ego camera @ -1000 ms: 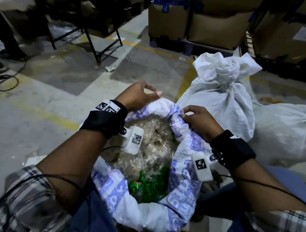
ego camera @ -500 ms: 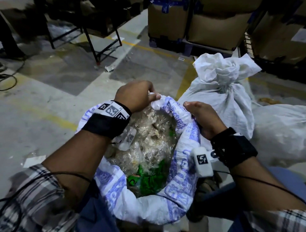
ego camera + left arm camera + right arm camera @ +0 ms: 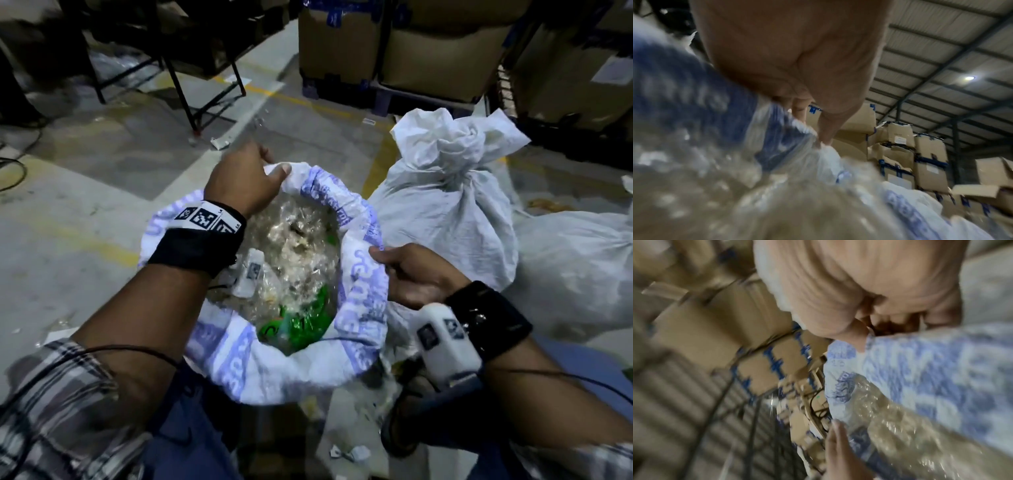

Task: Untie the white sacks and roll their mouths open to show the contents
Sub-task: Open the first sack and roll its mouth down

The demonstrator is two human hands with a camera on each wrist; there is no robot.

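Grey concrete floor (image 3: 85, 212) lies under you, with brown boxes (image 3: 438, 51) at 12 o'clock. Your left hand (image 3: 239, 181) pinches the open sack (image 3: 239, 363) rim at 11 o'clock; your right hand (image 3: 414, 277) grips it at 3 o'clock.

The open sack (image 3: 363, 281) is matt woven plastic cloth, white with blue print; inside, glossy crinkled clear film (image 3: 294, 246) and shiny green wrappers (image 3: 301, 323). Behind stand dull brown cardboard boxes (image 3: 442, 51) on rough, matt concrete floor (image 3: 85, 212)
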